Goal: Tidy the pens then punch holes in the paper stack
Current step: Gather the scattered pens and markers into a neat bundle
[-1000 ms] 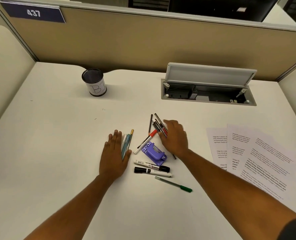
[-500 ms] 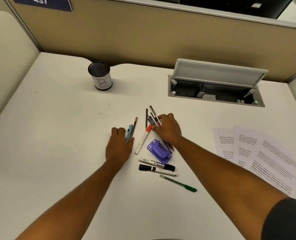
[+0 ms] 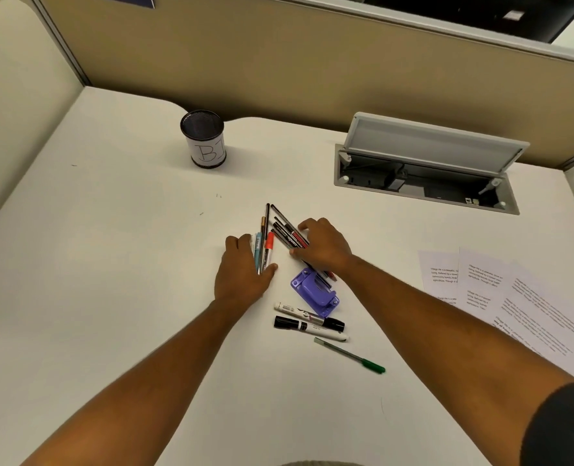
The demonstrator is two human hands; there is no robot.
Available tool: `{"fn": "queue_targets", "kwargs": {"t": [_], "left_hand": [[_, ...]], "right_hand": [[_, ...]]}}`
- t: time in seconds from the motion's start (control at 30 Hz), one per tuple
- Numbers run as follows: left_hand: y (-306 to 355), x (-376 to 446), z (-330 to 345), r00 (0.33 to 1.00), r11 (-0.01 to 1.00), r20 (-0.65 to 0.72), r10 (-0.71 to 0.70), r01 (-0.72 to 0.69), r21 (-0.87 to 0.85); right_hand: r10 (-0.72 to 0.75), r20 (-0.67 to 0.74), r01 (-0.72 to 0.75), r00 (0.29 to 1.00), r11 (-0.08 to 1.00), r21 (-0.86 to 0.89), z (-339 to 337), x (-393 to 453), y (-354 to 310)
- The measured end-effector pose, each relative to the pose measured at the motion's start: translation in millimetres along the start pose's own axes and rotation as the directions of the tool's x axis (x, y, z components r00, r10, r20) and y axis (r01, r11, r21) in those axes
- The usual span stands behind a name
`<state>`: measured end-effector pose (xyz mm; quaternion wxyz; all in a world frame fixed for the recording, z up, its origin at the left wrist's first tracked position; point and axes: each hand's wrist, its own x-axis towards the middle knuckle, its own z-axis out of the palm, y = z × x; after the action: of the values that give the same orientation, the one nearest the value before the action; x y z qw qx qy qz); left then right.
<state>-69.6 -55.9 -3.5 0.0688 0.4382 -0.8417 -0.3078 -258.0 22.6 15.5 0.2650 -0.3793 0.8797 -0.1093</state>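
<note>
On the white desk my left hand is curled around a small group of pens: a teal one, a gold-tipped one and a red-capped marker. My right hand presses on a slanted bundle of black and red pens, with its fingers over them and its thumb at their near side. The two groups nearly meet at their far tips. A purple hole punch lies just below my right hand. Two markers and a green pen lie loose nearer to me. Several printed sheets are fanned out at the right.
A black mesh pen cup labelled "B1" stands upright at the back left. An open cable hatch with its raised lid sits at the back right. Tan partition walls close the desk behind and at both sides.
My left hand has curled around its pens and slid them right, picking up the red-capped marker. My right hand has pushed its bundle left. The two groups are now close together.
</note>
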Motion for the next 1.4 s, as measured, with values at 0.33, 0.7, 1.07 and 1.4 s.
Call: {"fn": "queue_targets", "kwargs": {"t": [0.33,0.7,1.07,1.4], "left_hand": [[5.4,14.3,-12.1,0.996,0.996,-0.032,-0.084,0.082,-0.037],[4.2,36.5,-22.9,0.987,0.983,-0.078,-0.138,0.127,-0.131],[-9.3,49.1,-17.0,0.980,0.972,-0.108,-0.167,0.145,-0.185],[4.2,44.2,-5.9,0.980,0.979,-0.097,-0.176,0.185,0.089]], "right_hand": [[-0.054,-0.091,0.062,0.994,0.994,0.085,11.4,5.7,-21.5],[-0.118,-0.077,0.128,0.990,0.983,0.132,23.0,5.0,-59.5],[-0.193,0.009,0.190,0.981,0.971,0.149,21.7,-16.5,-67.3],[-0.099,-0.049,0.091,0.994,0.986,-0.141,2.0,-38.3,-15.5]]}}
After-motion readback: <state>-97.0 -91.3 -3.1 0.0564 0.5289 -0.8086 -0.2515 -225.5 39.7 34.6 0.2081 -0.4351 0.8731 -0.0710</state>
